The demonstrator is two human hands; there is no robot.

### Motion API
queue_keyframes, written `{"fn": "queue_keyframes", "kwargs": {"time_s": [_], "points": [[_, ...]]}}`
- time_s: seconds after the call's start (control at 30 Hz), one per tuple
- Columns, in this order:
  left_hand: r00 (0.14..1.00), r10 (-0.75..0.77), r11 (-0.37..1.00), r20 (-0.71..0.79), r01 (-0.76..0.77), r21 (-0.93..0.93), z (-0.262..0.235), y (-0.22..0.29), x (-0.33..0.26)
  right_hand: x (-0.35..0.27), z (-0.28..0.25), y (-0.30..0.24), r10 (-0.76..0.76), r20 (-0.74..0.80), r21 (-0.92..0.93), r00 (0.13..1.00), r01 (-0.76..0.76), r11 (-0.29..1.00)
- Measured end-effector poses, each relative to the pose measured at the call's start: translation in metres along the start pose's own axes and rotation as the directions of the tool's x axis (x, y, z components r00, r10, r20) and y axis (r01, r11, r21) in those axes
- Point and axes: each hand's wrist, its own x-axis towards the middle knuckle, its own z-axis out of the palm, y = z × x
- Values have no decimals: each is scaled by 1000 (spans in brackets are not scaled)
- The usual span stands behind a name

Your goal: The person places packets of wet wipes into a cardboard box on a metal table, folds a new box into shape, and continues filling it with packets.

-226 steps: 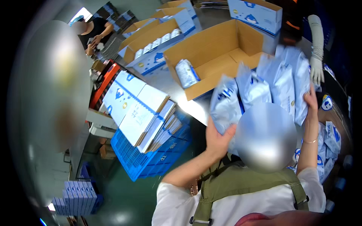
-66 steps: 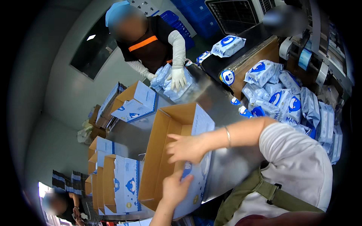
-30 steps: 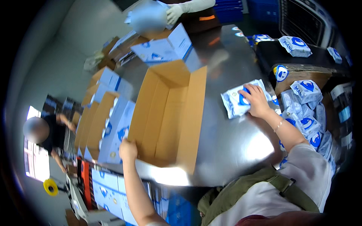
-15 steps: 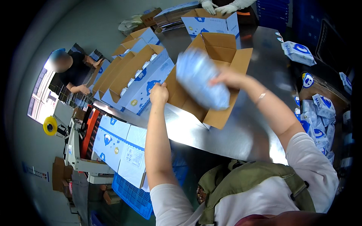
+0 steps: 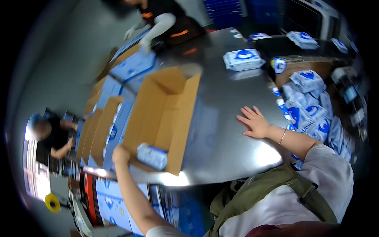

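An open brown cardboard box [image 5: 166, 114] lies on a shiny metal table [image 5: 229, 130]. A blue-and-white soft pack [image 5: 153, 155] rests inside it at the near end. My left hand [image 5: 120, 154] grips the box's near left corner. My right hand [image 5: 256, 121] lies flat on the bare table to the right of the box, fingers spread, holding nothing.
A heap of blue-and-white packs [image 5: 310, 110] lies at the right beside my right arm. Another pack [image 5: 244, 59] sits on the far table. A person in white gloves [image 5: 166, 23] works across it. Flat and open cartons [image 5: 104, 122] stand left; another person [image 5: 47, 134] is far left.
Half a second ago my right hand carried a pack over the box; now the pack lies inside and that hand rests flat on the table. My left hand stays at the box's edge.
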Motion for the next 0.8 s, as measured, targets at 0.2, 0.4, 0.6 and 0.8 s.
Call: {"fn": "queue_keyframes", "kwargs": {"time_s": [0.2, 0.4, 0.6, 0.8], "points": [[554, 194, 818, -810, -547, -178, -43, 146, -99, -13, 14, 36, 51, -41, 225, 998, -40, 973], [701, 618, 584, -357, -712, -389, 83, 270, -180, 74, -95, 145, 93, -529, -154, 843, -203, 967], [857, 451, 710, -249, -514, -482, 122, 270, -177, 122, -184, 311, 350, -376, -528, 858, -509, 680], [855, 417, 761, -309, -514, -396, 127, 266, -177, 203, -161, 269, 238, -224, -254, 945, -292, 922]]}}
